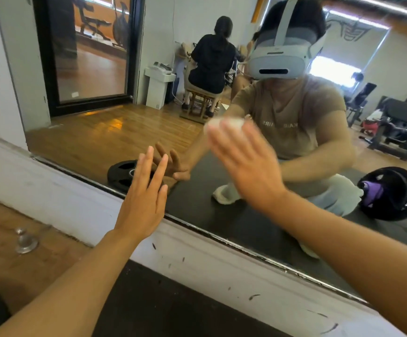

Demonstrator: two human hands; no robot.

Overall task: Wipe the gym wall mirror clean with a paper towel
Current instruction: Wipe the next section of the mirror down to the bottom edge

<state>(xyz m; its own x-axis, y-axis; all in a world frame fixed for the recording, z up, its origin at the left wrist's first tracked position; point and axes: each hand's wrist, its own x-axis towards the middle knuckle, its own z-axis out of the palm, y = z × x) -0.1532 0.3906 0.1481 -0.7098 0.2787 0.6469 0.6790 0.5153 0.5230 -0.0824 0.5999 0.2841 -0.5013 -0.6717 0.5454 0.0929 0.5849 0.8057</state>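
— Left hand (142, 203) flat on the mirror (95, 139), fingers straight and spread, holding nothing. Why there?

— Probably bracing low near the bottom edge, just above the white ledge (197, 259) — steadies a crouched body.

— And the right hand (243, 166)?

— Blurred, likely mid-stroke. Pressing a white paper towel (224, 124) against the glass, higher and to the right of the other. Fingers look fairly straight over the wad — pressing, it seems, rather than gripping; too blurred to be sure.

— Why a flat press?

— Likely spreads pressure, covers more glass per pass.
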